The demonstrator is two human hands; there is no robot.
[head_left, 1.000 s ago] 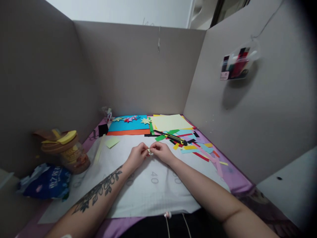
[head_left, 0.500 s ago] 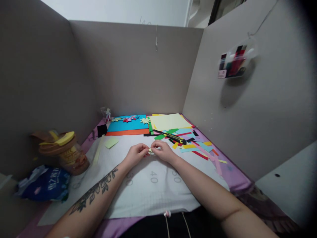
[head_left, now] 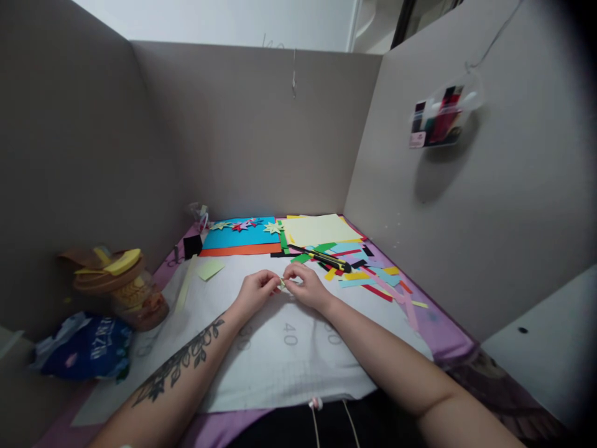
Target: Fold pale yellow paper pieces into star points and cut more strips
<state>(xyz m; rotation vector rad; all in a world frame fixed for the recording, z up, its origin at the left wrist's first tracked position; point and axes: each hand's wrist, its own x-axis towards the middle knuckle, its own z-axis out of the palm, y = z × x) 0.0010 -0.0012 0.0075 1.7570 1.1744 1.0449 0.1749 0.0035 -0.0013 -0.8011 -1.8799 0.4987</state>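
Above the white sheet (head_left: 280, 367), my left hand (head_left: 258, 290) and my right hand (head_left: 305, 286) meet, fingertips nearly touching. Both are closed in a pinch on a small pale yellow-green piece of paper (head_left: 282, 284), mostly hidden by the fingers. A light green paper square (head_left: 210, 269) lies just beyond my left hand. Beside it is a long pale paper strip (head_left: 186, 285). Past my right hand rests a black and yellow utility knife (head_left: 333, 260) on scattered coloured paper strips (head_left: 361, 275).
Folded paper stars (head_left: 240, 225) lie on blue sheets (head_left: 261, 233) at the back, next to pale yellow sheets (head_left: 321, 229). At left stand a lidded cup (head_left: 135, 292) and a blue packet (head_left: 86, 345). Grey panels (head_left: 252, 130) enclose the table; a plastic holder (head_left: 443, 115) hangs at right.
My right fingers have shifted slightly on the small paper piece, and less of it shows now. The other things lie as before.
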